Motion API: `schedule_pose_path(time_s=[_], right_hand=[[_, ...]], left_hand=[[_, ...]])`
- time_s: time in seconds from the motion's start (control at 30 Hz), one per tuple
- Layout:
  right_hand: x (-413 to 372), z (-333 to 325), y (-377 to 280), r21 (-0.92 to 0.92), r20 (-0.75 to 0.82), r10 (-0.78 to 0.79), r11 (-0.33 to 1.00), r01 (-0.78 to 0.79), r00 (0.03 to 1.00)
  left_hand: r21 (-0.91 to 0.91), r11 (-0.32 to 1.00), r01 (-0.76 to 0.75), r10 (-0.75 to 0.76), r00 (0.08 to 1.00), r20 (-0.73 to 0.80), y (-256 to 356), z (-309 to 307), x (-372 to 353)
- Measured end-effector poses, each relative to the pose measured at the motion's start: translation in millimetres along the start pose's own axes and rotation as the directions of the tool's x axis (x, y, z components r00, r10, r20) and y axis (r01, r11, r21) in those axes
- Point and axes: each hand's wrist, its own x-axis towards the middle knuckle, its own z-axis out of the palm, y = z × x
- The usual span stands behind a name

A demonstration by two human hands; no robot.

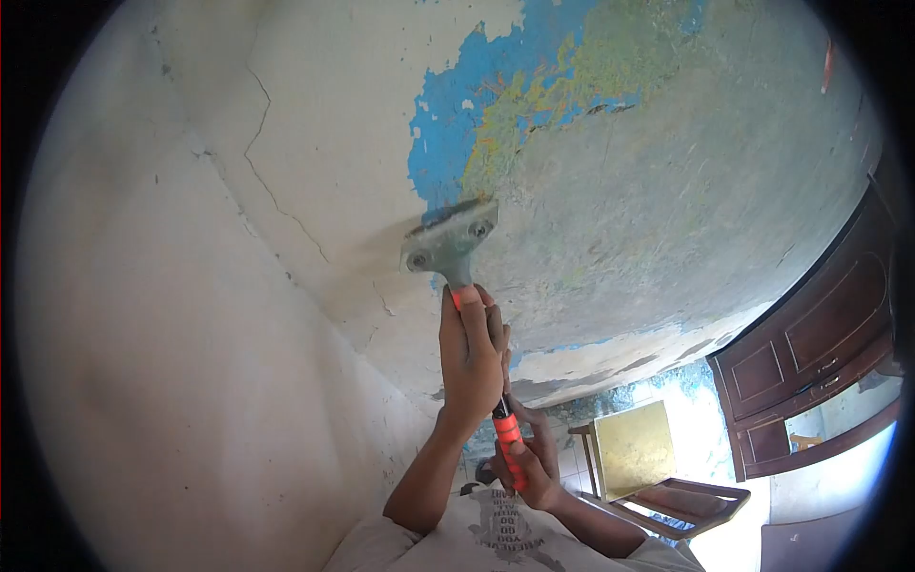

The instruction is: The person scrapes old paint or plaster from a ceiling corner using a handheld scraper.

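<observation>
A scraper with a wide grey head and a red and black handle lies against the wall, its blade edge at the lower end of a blue paint patch. My left hand is wrapped round the handle just below the head. Lower down, my right hand grips the red end of the same handle. Cream paint covers the wall left of the blade, and bare grey-green surface shows on its right.
A chair with a yellowish seat stands at the lower right. Beyond it is a dark wooden cabinet. A plain pale wall fills the left side, and a long crack runs through the cream paint.
</observation>
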Motion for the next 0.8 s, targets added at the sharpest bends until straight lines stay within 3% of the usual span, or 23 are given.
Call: schedule_pose_path(time_s=[0.53,0.8], right_hand=[[-1.3,0.5,-6.7,0.095,0.021,0.067,0.993,-0.068,0.998],[-3.4,2.5,5.0,0.084,0.001,0.029,0.996,-0.029,1.000]], left_hand=[[-0.047,0.999,-0.021,0.021,1.000,-0.006,-1.1,-2.5,3.0],[-0.019,1.000,-0.013,0.013,1.000,0.004,1.1,-3.8,1.4]])
